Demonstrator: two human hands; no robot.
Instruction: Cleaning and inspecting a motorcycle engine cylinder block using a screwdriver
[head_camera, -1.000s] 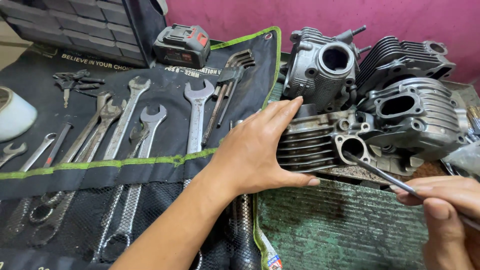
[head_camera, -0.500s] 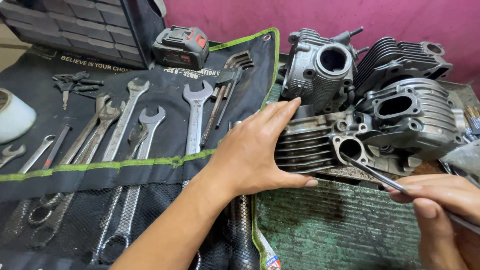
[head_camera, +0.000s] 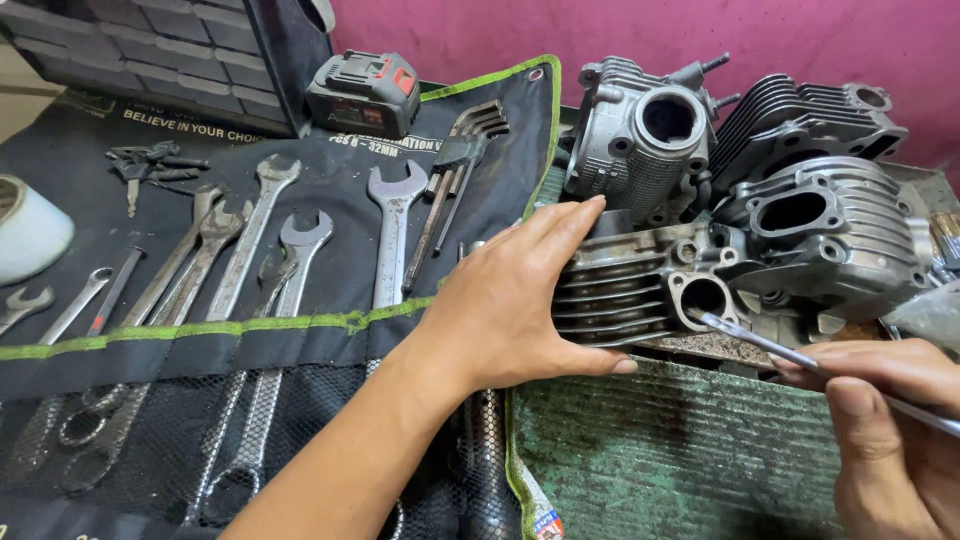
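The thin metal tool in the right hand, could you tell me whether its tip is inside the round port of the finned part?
No, the thin metal tool in the right hand has its tip at the round port's lower rim.
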